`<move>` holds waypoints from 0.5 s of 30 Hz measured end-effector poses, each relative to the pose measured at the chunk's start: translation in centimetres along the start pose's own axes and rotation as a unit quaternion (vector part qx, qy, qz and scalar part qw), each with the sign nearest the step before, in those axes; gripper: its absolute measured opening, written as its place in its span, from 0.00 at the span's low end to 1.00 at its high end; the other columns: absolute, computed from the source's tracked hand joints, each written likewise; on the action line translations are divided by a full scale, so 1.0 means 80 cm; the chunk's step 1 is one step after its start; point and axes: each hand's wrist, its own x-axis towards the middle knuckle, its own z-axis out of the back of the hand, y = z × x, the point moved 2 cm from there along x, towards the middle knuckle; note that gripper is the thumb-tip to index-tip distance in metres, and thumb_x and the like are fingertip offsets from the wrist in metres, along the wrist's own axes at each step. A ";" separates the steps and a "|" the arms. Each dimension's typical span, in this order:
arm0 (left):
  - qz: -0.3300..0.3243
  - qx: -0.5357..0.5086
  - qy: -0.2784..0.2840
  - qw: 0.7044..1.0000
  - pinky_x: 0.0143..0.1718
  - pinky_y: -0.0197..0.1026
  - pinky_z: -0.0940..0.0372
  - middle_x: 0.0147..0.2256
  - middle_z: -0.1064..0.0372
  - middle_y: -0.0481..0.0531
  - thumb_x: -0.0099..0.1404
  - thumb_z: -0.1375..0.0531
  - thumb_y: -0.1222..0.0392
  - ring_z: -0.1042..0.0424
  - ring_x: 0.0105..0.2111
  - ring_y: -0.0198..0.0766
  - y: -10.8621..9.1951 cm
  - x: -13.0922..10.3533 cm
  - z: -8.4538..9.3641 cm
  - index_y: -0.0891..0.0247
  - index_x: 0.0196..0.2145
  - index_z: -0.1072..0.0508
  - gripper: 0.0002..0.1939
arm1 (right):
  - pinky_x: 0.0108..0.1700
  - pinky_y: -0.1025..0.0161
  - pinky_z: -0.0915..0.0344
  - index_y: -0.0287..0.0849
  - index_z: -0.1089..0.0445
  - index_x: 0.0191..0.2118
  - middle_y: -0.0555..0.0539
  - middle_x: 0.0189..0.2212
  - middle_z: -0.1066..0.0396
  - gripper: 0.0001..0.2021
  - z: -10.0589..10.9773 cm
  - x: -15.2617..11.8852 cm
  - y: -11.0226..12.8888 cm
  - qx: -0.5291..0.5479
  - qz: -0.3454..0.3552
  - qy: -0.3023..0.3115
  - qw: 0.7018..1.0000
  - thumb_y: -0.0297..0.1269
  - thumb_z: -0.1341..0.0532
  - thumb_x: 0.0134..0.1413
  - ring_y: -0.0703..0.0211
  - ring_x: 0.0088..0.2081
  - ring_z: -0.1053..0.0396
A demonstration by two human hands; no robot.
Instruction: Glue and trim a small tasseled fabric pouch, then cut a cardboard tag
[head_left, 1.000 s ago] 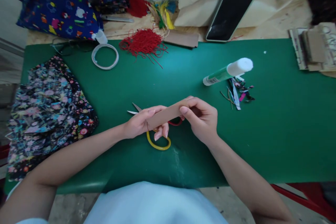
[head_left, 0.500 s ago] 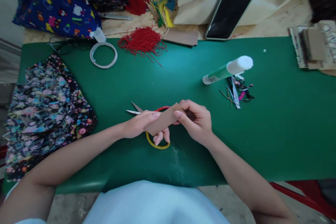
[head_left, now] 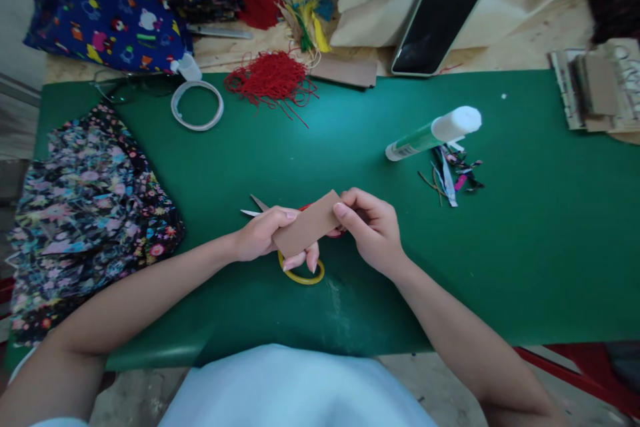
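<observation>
A flat brown rectangle of cardboard (head_left: 307,225) is held between my two hands over the table. My left hand (head_left: 267,233) grips its left end, thumb on top and fingers underneath. At the upper right corner, my right hand (head_left: 373,227) pinches the card between thumb and fingers. Below the card lie scissors (head_left: 303,279) with one yellow and one red handle, blades apart and pointing left; the card and my hands hide their middle. A white-capped green glue stick (head_left: 425,137) stands tilted in view beyond my right hand, near a small heap of fabric scraps (head_left: 453,177).
Floral fabric (head_left: 95,213) covers the left of the green table (head_left: 525,247). Along the back are a tape roll (head_left: 173,107), red strings (head_left: 273,80), folded brown card (head_left: 345,71) and a dark-screened device (head_left: 445,7). Stacked card pieces (head_left: 600,87) lie at far right.
The card has turned slightly, so more of its face shows. My right hand has shifted a little up and left, and my left fingers underneath have moved slightly.
</observation>
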 end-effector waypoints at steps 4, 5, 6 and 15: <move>0.009 -0.013 0.000 1.000 0.20 0.37 0.42 0.28 0.22 0.62 0.71 0.50 0.47 0.38 0.14 0.33 -0.001 0.001 0.000 0.73 0.44 0.29 0.24 | 0.24 0.69 0.40 0.42 0.36 0.27 0.53 0.20 0.34 0.17 0.003 -0.001 0.001 -0.017 0.022 0.032 0.999 0.47 0.38 0.62 0.67 0.22 0.37; 0.011 -0.011 -0.001 1.000 0.19 0.37 0.42 0.28 0.22 0.63 0.71 0.50 0.45 0.38 0.14 0.33 -0.001 0.001 0.000 0.73 0.45 0.29 0.25 | 0.24 0.68 0.39 0.42 0.36 0.28 0.53 0.21 0.33 0.16 0.004 -0.002 0.001 -0.030 0.027 0.039 0.998 0.47 0.38 0.61 0.67 0.22 0.36; 0.011 -0.008 -0.001 1.000 0.19 0.37 0.43 0.28 0.22 0.63 0.71 0.50 0.44 0.37 0.14 0.33 -0.001 0.001 0.000 0.73 0.45 0.29 0.26 | 0.24 0.68 0.39 0.42 0.35 0.29 0.52 0.21 0.33 0.15 0.005 -0.003 0.001 -0.045 0.032 0.043 0.998 0.47 0.37 0.60 0.67 0.22 0.37; -0.014 0.013 -0.002 1.000 0.19 0.36 0.42 0.27 0.22 0.62 0.73 0.50 0.42 0.38 0.14 0.31 0.001 0.000 0.000 0.74 0.49 0.31 0.28 | 0.22 0.67 0.45 0.43 0.35 0.32 0.54 0.20 0.35 0.15 0.007 -0.003 0.005 -0.245 0.150 0.025 0.957 0.49 0.37 0.59 0.67 0.20 0.39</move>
